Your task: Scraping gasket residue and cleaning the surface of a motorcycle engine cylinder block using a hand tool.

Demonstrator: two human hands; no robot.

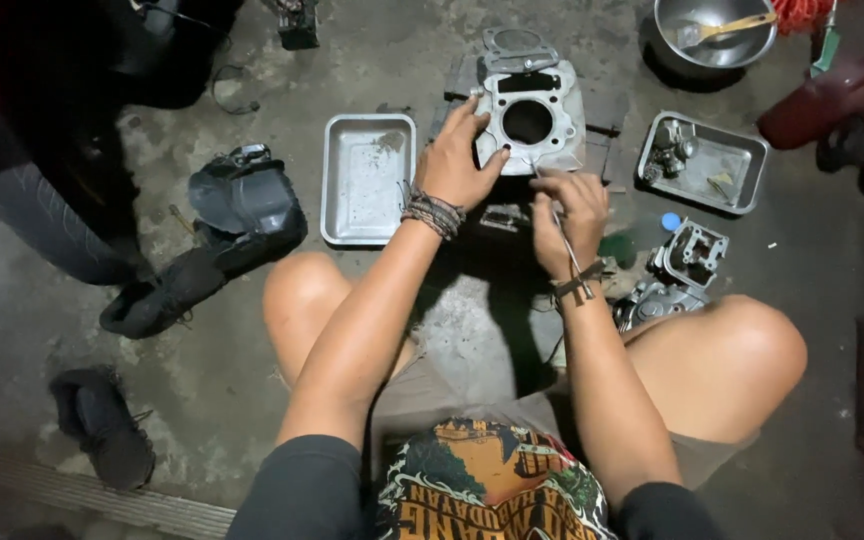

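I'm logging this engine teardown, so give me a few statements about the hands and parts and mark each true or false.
1. The left hand rests on the cylinder block. True.
2. The right hand holds a hammer. False: it holds a thin metal tool.
3. The flat tray lies left of the block. True.
4. The round bowl is empty. False: a wooden-handled utensil lies in it.
5. The tray on the right holds small parts. True.
6. Both wrists are bare. False: each wears bands.
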